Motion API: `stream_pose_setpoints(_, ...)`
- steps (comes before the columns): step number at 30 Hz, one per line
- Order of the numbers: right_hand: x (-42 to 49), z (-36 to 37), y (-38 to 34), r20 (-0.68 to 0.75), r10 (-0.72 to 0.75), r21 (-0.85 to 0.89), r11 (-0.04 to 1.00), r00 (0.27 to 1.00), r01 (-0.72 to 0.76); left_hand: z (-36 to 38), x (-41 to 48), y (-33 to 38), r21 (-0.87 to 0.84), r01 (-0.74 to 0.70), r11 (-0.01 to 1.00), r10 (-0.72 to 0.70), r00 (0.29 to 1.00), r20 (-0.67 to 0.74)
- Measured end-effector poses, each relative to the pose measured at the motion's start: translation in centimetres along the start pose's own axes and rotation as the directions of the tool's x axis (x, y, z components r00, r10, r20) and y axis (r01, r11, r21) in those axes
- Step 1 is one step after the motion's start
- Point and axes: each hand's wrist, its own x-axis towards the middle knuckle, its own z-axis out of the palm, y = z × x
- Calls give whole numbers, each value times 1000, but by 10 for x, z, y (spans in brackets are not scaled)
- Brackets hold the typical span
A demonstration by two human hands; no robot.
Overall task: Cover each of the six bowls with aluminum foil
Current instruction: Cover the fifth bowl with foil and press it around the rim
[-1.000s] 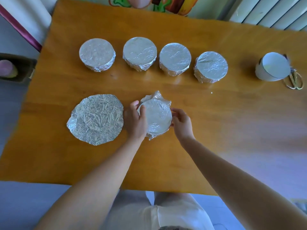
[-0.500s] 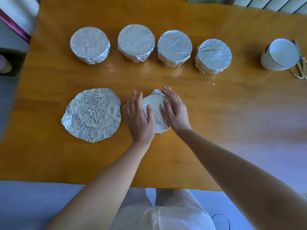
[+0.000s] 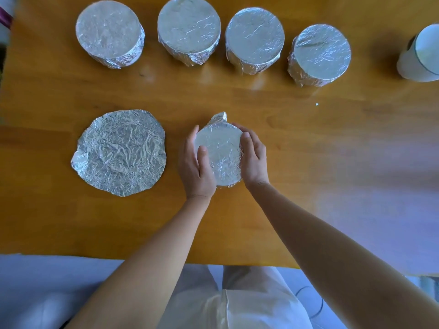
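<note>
Far side: a row of four foil-wrapped bowls [image 3: 188, 28] runs left to right with only narrow gaps between them; a wider gap opens before the white bowl [image 3: 422, 55] at the far right edge. Near left, a flat crinkled foil sheet [image 3: 121, 151] lies low on the table [image 3: 332, 150], just beside the left hand [image 3: 194, 167], which with the right hand [image 3: 254, 160] grips a foil-topped bowl [image 3: 219, 153] and blocks near centre. Open lane of bare wood crosses left to right between far row and near things; near right is open wood.
</note>
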Motion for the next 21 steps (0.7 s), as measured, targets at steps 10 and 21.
stream_pose_setpoints(10, 1, -1, -3, 16, 36, 0, 999, 999, -36, -7, 1, 4, -1, 106, 994, -106, 992, 75)
stream_pose_setpoints(21, -19, -24, -22, -165, -203, -461, 881, 965, 107, -37, 29, 15, 102, 7, 995, -22, 989, 148)
